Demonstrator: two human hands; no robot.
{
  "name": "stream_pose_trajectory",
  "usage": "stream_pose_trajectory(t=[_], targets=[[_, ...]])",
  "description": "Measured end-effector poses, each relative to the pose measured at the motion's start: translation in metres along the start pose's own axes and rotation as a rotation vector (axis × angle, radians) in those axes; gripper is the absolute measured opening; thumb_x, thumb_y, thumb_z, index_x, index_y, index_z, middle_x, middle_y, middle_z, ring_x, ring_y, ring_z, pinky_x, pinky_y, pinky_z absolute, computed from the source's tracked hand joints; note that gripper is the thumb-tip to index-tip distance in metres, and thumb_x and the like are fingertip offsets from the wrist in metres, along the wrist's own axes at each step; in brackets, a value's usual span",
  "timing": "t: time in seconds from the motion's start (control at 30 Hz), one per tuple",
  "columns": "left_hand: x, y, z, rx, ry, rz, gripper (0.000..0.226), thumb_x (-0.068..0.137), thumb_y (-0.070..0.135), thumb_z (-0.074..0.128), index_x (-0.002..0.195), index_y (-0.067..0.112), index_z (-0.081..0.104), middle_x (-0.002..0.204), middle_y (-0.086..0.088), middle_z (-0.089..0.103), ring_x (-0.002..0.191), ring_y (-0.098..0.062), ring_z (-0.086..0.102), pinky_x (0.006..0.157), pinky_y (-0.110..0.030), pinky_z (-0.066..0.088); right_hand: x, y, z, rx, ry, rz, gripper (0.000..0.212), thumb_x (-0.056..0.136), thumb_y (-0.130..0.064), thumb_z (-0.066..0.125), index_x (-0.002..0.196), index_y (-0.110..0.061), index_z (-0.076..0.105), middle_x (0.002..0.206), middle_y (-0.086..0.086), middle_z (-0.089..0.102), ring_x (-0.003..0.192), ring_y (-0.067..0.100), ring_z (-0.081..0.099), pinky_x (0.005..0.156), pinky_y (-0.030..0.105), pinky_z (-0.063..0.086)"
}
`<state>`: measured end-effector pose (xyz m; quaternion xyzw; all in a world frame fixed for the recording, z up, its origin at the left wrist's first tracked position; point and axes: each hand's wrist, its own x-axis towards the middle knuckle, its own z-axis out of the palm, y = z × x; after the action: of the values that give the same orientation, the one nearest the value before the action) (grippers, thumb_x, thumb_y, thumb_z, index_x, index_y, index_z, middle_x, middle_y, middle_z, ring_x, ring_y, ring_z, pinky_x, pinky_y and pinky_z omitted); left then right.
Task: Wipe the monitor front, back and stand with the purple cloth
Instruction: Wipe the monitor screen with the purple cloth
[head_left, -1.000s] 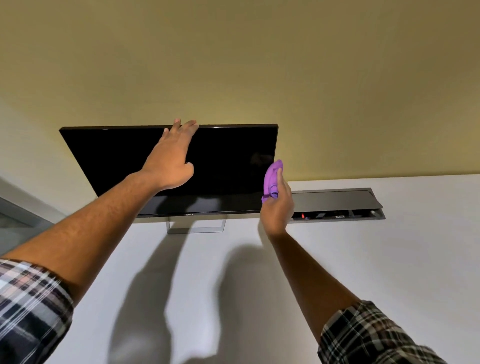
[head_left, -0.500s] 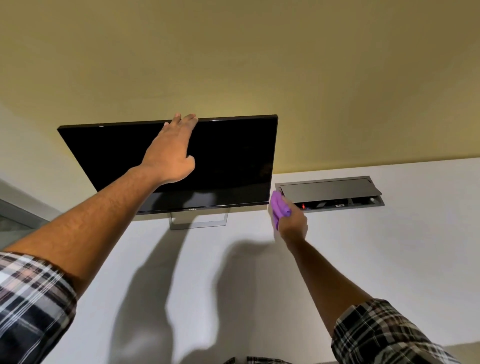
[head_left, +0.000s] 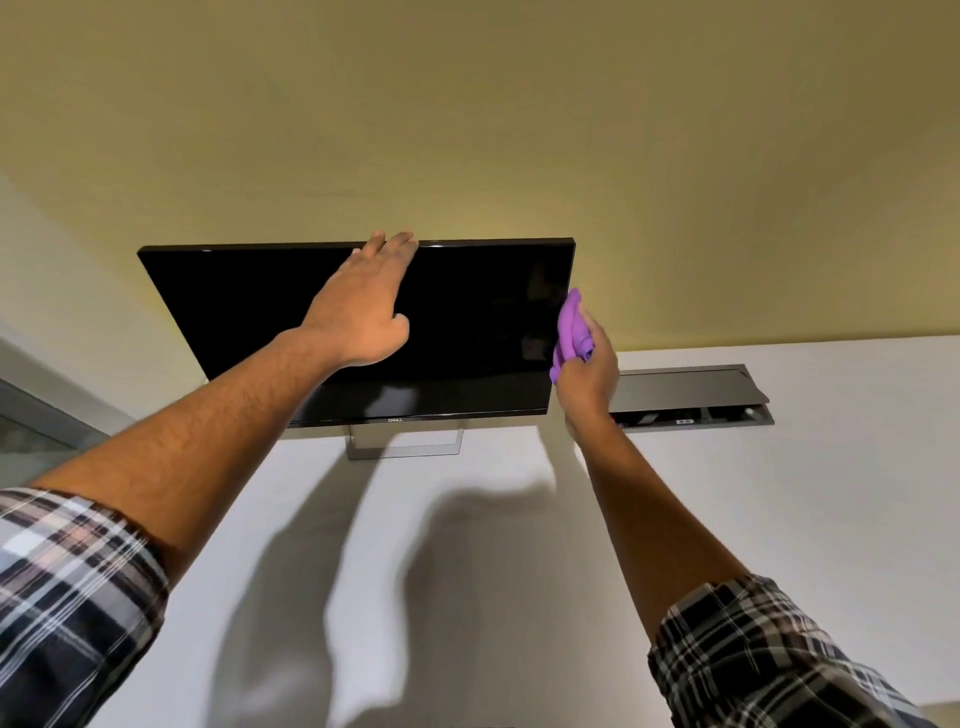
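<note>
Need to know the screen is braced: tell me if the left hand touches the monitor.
Touching. The head view shows the left hand laid on the monitor, its fingertips overlapping the top edge with no gap.

Black monitor (head_left: 249, 306), purple cloth (head_left: 570, 327), white table (head_left: 519, 571), black-and-white plaid sleeves (head_left: 67, 597), yellowish wall (head_left: 467, 114)

Cloth (head_left: 569, 326) at monitor (head_left: 234, 301) right edge

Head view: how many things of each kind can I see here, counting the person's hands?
Monitor: 1
Purple cloth: 1
Hands: 2, left hand, right hand
Cable hatch: 1
Total: 5
</note>
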<state>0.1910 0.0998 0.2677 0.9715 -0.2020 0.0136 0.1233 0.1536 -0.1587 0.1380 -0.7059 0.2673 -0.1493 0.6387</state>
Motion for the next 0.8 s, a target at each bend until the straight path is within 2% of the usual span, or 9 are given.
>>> stream_pose_trajectory(t=[0.07,0.13,0.17,0.23,0.4,0.53,0.63,0.73,0.8], targets=[[0.001,0.001,0.001,0.007,-0.005,-0.005,0.091,0.082,0.007,0.058,0.16,0.012,0.013,0.168,-0.006,0.012,0.155,-0.025,0.005,0.126,-0.04,0.009,-0.008,0.031,-0.007,-0.08,-0.044,0.061,0.041,0.105,-0.003,0.051,0.126,-0.033,0.069,0.108,-0.01,0.064,0.096,0.019,0.062,0.073,0.027,0.057],[0.0,0.002,0.002,0.017,-0.004,-0.011,0.091,0.082,0.007,0.058,0.16,0.012,0.013,0.168,-0.006,0.011,0.155,-0.025,0.005,0.126,-0.041,0.009,-0.019,0.051,-0.012,-0.092,-0.06,0.165,0.021,0.108,-0.019,0.053,0.117,-0.006,0.066,0.088,0.009,0.061,0.077,0.029,0.057,0.058,0.031,0.05],[0.0,0.003,0.002,0.022,-0.005,-0.014,0.092,0.081,0.007,0.058,0.16,0.013,0.013,0.168,-0.006,0.011,0.155,-0.025,0.005,0.126,-0.041,0.009,-0.026,0.055,-0.014,-0.087,-0.057,0.228,0.033,0.108,-0.029,0.054,0.108,0.003,0.063,0.083,0.016,0.058,0.072,0.033,0.054,0.058,0.034,0.05],[0.0,0.004,0.002,0.025,-0.004,-0.02,0.092,0.081,0.007,0.058,0.16,0.012,0.012,0.168,-0.006,0.011,0.155,-0.026,0.005,0.126,-0.041,0.009,-0.031,0.062,-0.018,-0.072,-0.072,0.34,0.045,0.107,-0.044,0.054,0.087,-0.004,0.058,0.076,0.011,0.056,0.069,0.025,0.055,0.07,0.032,0.052],[0.001,0.005,-0.002,0.045,-0.028,-0.021,0.091,0.082,0.007,0.057,0.161,0.011,0.011,0.169,-0.007,0.009,0.155,-0.026,0.004,0.126,-0.041,0.007,-0.026,0.091,-0.034,-0.493,-0.243,0.499,0.022,0.106,-0.028,0.054,0.104,-0.008,0.063,0.109,0.014,0.069,0.101,0.029,0.065,0.102,0.04,0.054],[0.0,0.001,-0.002,0.056,-0.048,-0.041,0.091,0.084,0.006,0.056,0.161,0.016,0.008,0.169,-0.002,0.004,0.155,-0.027,-0.001,0.126,-0.044,0.002,-0.042,0.078,-0.04,-0.191,-0.176,0.612,0.015,0.106,-0.016,0.055,0.118,-0.009,0.058,0.113,0.018,0.064,0.103,0.031,0.064,0.096,0.045,0.058],[-0.017,0.008,0.013,-0.023,0.094,-0.072,0.09,0.086,0.007,0.059,0.161,0.02,0.01,0.169,0.002,0.003,0.155,-0.027,-0.003,0.125,-0.047,0.002,-0.061,0.062,-0.045,-0.068,-0.214,0.729,0.02,0.102,-0.001,0.056,0.12,-0.008,0.053,0.11,0.019,0.062,0.104,0.038,0.065,0.091,0.048,0.061],[-0.055,0.016,0.057,-0.239,0.219,-0.119,0.082,0.088,0.007,0.063,0.158,0.02,0.023,0.168,0.004,0.011,0.156,-0.023,0.004,0.125,-0.042,0.005,-0.079,0.045,-0.044,0.068,-0.329,0.7,0.046,0.09,0.011,0.055,0.131,-0.008,0.049,0.122,0.017,0.06,0.108,0.039,0.063,0.077,0.045,0.063],[-0.078,0.019,0.087,-0.525,0.143,-0.287,0.068,0.092,0.012,0.066,0.152,0.02,0.036,0.163,0.001,0.03,0.152,-0.022,0.023,0.123,-0.037,0.018,-0.086,0.037,-0.038,0.183,-0.4,0.686,0.05,0.086,0.011,0.056,0.133,-0.005,0.052,0.125,0.018,0.063,0.111,0.041,0.065,0.08,0.048,0.063]])
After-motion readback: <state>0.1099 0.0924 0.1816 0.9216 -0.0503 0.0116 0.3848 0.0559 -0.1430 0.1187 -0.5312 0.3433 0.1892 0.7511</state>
